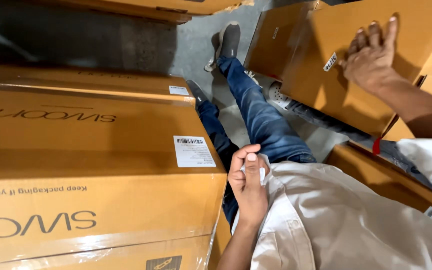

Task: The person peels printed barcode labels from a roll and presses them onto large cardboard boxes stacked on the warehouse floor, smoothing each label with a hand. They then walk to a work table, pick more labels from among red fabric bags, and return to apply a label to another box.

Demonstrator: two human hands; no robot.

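Observation:
My right hand (371, 55) lies flat, fingers stretched out, on the face of a tilted brown cardboard box (326, 80) at the upper right, next to a small white sticker (330, 61). My left hand (248, 185) is curled at the lower middle, pinching the edge of my white shirt (336, 220) between thumb and fingers. It is close to the corner of a large brown box (101, 150) on the left, and I cannot tell whether it touches it. Between the boxes are my legs in blue jeans (263, 120) and my grey shoes (228, 40).
Large stacked cardboard boxes fill the left side, one with a white barcode label (193, 151). More boxes run along the top (141, 7) and lower right (376, 175). A dark long bar (336, 125) with a red end lies between the right-hand boxes. Grey concrete floor (196, 45) shows in the narrow gap.

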